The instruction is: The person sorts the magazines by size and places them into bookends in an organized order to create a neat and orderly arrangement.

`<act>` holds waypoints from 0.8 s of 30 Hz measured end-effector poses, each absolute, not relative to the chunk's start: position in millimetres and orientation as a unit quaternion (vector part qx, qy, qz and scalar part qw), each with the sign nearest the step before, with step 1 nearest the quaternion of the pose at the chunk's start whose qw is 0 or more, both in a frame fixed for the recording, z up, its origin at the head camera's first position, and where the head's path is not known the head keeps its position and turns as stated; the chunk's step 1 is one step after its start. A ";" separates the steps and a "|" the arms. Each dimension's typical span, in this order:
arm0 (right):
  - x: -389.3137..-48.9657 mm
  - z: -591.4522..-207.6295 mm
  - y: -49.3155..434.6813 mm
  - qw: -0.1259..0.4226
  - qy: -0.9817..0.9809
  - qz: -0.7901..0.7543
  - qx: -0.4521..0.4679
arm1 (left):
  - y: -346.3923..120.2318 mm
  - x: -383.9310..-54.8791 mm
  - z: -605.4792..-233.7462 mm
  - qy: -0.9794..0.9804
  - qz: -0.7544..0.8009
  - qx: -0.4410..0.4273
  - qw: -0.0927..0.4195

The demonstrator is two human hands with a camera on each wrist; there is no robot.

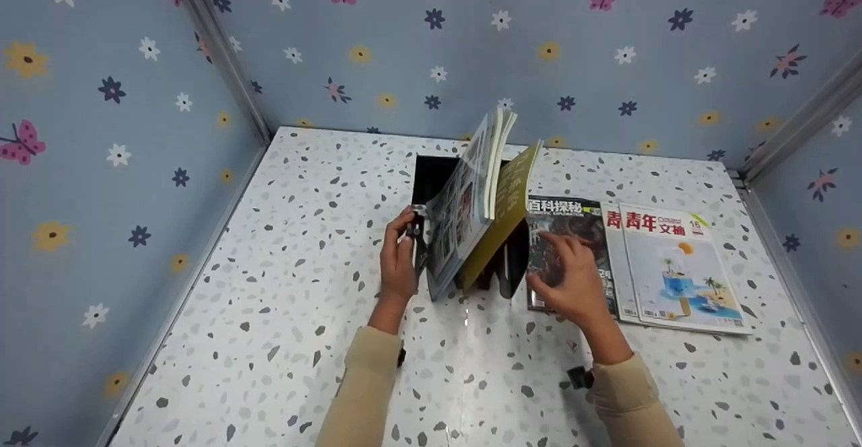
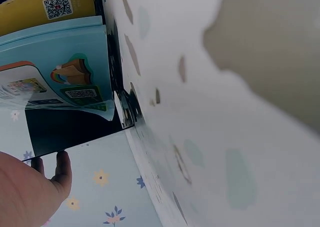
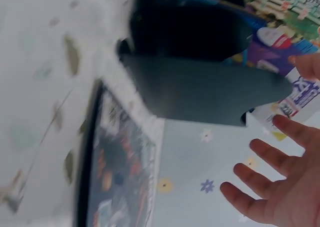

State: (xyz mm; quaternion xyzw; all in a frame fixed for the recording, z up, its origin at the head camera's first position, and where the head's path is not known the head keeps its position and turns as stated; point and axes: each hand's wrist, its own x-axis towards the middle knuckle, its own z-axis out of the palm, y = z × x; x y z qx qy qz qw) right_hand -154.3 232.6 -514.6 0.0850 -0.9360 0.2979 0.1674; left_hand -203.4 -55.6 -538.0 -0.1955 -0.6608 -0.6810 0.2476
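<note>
A black book rack [image 1: 431, 174] stands near the back of the table. Several magazines with pale blue covers [image 1: 465, 211] and an olive-yellow one [image 1: 510, 191] lean to the right inside it. My left hand [image 1: 397, 258] grips the rack's left side panel; in the left wrist view its fingertips [image 2: 63, 164] meet the panel's edge. My right hand [image 1: 572, 275] hovers right of the rack, fingers spread and holding nothing, over a dark-covered magazine [image 1: 572, 211]. The right wrist view shows those fingers [image 3: 265, 184] apart from the rack's dark end panel [image 3: 205, 89].
Two overlapping white magazines with red titles [image 1: 680, 272] lie to the right, beside the dark one. The speckled white table [image 1: 269, 312] is bounded by flower-patterned panels [image 1: 471, 43] at the back and both sides.
</note>
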 end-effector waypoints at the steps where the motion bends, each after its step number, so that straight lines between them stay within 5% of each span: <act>1: -154.2 -517.4 235.1 0.158 -0.941 0.286 0.085 | -55.8 -203.5 -537.7 -0.660 -0.682 -0.195 0.247; 24: -157.2 -556.8 261.0 0.042 -0.985 0.143 0.086 | -57.8 -221.0 -570.5 -0.660 -0.679 -0.194 0.257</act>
